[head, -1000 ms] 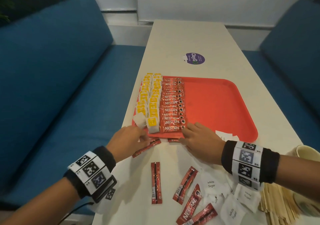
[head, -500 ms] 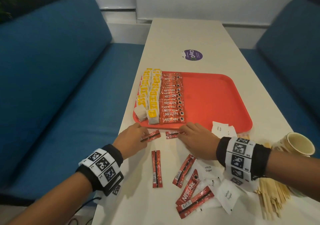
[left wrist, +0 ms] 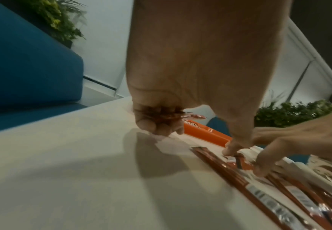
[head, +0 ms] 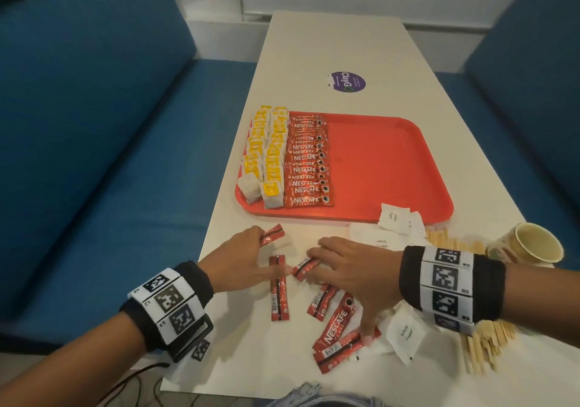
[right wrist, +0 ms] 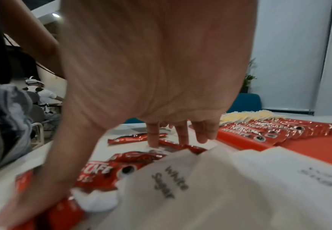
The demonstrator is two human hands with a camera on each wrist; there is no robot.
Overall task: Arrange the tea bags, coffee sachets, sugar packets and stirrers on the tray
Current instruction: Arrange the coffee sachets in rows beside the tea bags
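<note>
With one coffee sachet (head: 272, 235) already pinched in the left hand (head: 241, 259) and another pressed to the bench (head: 314, 45) under the right hand (head: 351, 268)'s straight fingers, both should be laid label-up, overlapping the row (head: 309, 161) on the tray (head: 392, 168)

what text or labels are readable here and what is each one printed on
"NESCAFE CLASSIC": on the coffee sachets rowed on the red tray, and on a loose sachet on the table.
"White Sugar": on the sugar packets, also clear in the right wrist view.
"ClayG": on the purple sticker; its small print is unreadable.
Yellow tea bag tags: too small to read.
Sachet barcodes: blurred.
</note>
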